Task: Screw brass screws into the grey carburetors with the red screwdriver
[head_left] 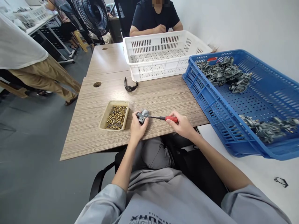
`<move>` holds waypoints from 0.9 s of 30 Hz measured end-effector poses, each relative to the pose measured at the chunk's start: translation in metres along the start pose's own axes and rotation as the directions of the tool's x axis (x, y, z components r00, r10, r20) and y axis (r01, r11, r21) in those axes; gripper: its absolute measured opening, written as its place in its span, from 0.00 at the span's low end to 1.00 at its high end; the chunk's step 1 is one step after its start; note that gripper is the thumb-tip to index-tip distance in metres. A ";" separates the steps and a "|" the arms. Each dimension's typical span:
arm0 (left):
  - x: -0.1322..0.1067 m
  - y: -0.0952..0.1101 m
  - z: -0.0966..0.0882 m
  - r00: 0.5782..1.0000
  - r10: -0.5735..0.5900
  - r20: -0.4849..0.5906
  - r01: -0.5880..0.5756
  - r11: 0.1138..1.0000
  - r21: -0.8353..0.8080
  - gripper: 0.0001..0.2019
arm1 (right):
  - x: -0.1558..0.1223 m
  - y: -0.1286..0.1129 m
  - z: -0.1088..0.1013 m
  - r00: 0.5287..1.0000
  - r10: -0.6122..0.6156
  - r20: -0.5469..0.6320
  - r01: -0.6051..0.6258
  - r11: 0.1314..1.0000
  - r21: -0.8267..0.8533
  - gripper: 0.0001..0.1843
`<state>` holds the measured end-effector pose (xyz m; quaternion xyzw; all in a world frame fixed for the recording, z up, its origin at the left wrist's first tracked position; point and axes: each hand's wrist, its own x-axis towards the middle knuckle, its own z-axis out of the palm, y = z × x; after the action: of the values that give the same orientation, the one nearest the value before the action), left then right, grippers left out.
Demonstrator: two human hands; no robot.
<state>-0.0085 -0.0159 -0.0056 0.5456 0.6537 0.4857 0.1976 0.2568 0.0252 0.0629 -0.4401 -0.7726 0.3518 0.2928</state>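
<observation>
My left hand is closed around a small grey metal carburetor near the front edge of the wooden table. Red and black, a screwdriver lies in the grip of my right hand, its long thin shaft pointing left. The tip reaches the carburetor; the exact contact point is too small to make out. Just left of my left hand stands a cream plastic tray filled with many brass-coloured screw-like parts.
A blue crate with more carburetors stands at the right. Behind the table's middle is a white crate, with a person seated beyond it. A black watch lies on the table. Another person stands at the left.
</observation>
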 end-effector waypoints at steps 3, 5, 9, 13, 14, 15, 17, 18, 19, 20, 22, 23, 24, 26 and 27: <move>-0.001 0.001 0.001 1.000 0.003 0.001 -0.003 1.000 -0.007 0.22 | 0.000 -0.005 -0.005 1.000 0.000 -0.030 0.000 1.000 -0.013 0.17; -0.001 0.001 0.002 1.000 0.003 0.001 -0.003 1.000 -0.009 0.21 | 0.000 -0.010 -0.013 0.997 -0.001 -0.074 0.000 1.000 -0.024 0.18; -0.001 0.001 0.002 1.000 0.000 0.002 0.000 1.000 -0.008 0.22 | -0.002 -0.021 -0.027 0.992 -0.023 -0.128 0.016 0.999 -0.052 0.19; -0.001 -0.001 0.002 1.000 -0.005 0.007 0.006 1.000 -0.006 0.21 | -0.004 -0.024 -0.030 0.996 -0.067 -0.053 0.062 0.994 -0.087 0.16; -0.001 -0.001 0.003 1.000 -0.005 0.008 0.005 1.000 -0.003 0.21 | -0.004 -0.024 -0.029 0.996 -0.079 -0.030 0.076 0.992 -0.096 0.15; -0.001 -0.001 0.003 1.000 -0.003 0.008 0.003 1.000 -0.002 0.21 | -0.005 -0.024 -0.028 0.996 -0.090 -0.012 0.088 0.991 -0.105 0.15; -0.002 -0.001 0.003 1.000 0.006 0.006 -0.006 1.000 0.001 0.21 | -0.005 -0.022 -0.027 0.995 -0.103 0.007 0.103 0.987 -0.124 0.14; -0.002 -0.001 0.003 1.000 0.010 0.004 -0.010 1.000 0.002 0.21 | -0.005 -0.022 -0.026 0.994 -0.107 0.011 0.107 0.985 -0.134 0.13; -0.002 -0.001 0.003 1.000 0.012 0.005 -0.012 1.000 0.003 0.21 | -0.005 -0.021 -0.026 0.994 -0.110 0.015 0.111 0.984 -0.141 0.13; -0.002 0.000 0.003 1.000 0.014 0.008 -0.014 1.000 0.002 0.21 | -0.005 -0.021 -0.026 0.993 -0.114 0.019 0.116 0.982 -0.146 0.13; -0.002 0.000 0.002 1.000 0.015 0.016 -0.015 1.000 0.000 0.21 | -0.005 -0.021 -0.027 0.992 -0.124 0.029 0.127 0.980 -0.150 0.12; -0.001 0.000 0.002 1.000 0.015 0.020 -0.015 1.000 -0.002 0.21 | -0.005 -0.021 -0.028 0.991 -0.129 0.033 0.133 0.979 -0.152 0.12; -0.001 0.000 0.002 1.000 0.013 0.023 -0.013 1.000 -0.004 0.21 | -0.005 -0.021 -0.029 0.990 -0.135 0.033 0.138 0.978 -0.154 0.12; -0.001 0.000 0.002 1.000 0.009 0.022 -0.009 1.000 -0.005 0.21 | -0.005 -0.022 -0.030 0.989 -0.148 0.028 0.150 0.976 -0.156 0.11; -0.001 0.000 0.002 1.000 0.008 0.019 -0.008 1.000 -0.006 0.21 | -0.005 -0.023 -0.030 0.988 -0.153 0.025 0.155 0.975 -0.159 0.11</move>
<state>-0.0065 -0.0164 -0.0066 0.5524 0.6480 0.4831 0.2035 0.2714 0.0207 0.0977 -0.3989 -0.8319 0.2678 0.2778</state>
